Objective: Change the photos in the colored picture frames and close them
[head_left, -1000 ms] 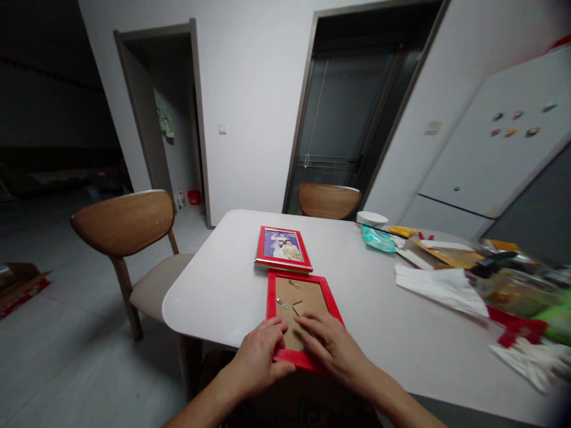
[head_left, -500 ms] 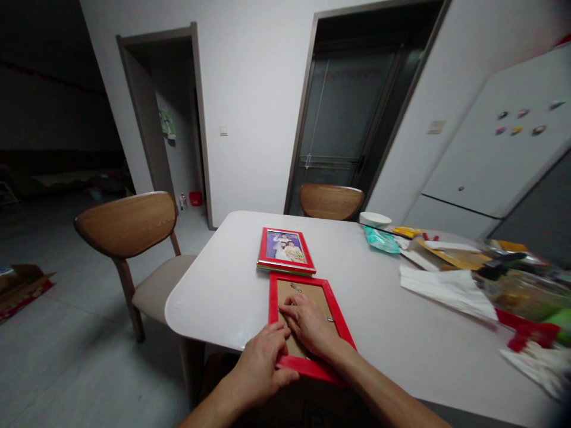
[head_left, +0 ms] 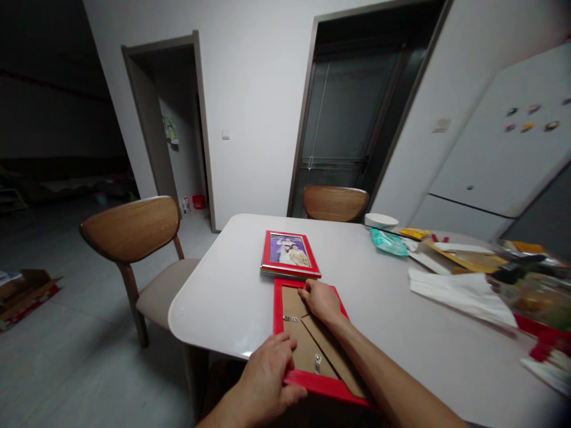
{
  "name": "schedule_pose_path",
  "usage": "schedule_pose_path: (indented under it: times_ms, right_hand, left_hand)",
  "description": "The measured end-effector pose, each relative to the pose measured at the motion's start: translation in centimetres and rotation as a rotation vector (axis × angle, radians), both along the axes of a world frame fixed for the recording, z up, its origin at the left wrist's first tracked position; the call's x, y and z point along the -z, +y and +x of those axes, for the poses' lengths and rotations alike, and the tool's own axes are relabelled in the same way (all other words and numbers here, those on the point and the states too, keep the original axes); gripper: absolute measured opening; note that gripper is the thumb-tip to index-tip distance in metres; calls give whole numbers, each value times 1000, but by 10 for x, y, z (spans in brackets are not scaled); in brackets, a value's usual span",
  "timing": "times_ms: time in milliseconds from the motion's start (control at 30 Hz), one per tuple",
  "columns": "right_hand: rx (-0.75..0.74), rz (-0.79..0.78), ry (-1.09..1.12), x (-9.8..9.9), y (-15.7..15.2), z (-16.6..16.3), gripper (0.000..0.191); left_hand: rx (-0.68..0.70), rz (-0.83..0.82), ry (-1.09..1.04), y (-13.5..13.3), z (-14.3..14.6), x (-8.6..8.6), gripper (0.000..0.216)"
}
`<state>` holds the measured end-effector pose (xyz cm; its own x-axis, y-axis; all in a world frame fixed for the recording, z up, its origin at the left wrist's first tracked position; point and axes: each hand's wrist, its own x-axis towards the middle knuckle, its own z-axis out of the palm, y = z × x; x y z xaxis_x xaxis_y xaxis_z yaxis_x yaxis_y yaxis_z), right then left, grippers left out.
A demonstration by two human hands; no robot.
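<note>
Right hand (head_left: 322, 300) has moved to the frame (head_left: 295, 343)'s far end (fingers narrow, hold unclear); left hand (head_left: 270, 365) grips its near-left corner.

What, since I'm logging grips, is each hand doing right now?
Left hand: holding the face-down red frame by its near left corner.
Right hand: curled at the far end of the brown backing; whether gripping cannot be told.

bare forearms (head_left: 392, 371), bare wrists (head_left: 341, 324), bare fingers (head_left: 286, 343)

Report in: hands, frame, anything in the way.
Left hand holding near-left corner of red frame, back up. Right hand at far end of backing. Framed photo close beyond.
</note>
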<state>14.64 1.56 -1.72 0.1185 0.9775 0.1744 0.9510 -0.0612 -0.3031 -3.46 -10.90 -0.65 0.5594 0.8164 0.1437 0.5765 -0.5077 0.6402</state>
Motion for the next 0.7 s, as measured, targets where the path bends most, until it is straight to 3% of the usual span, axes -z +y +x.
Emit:
schedule_pose_path:
  times_ms: [300,467,700]
  right_hand:
    - [79,-29,19,-7,-1,0,20]
    - [90,-11,75,-7,-5,3,20]
    - [-26,68,284,-13,-14,18,27]
  left_hand:
    - [-10,-23,114,0,-3,-15,45]
    - [-23,-14,132,-4,5,-15,56]
    - [-15,34,203,-6,17,-10,55]
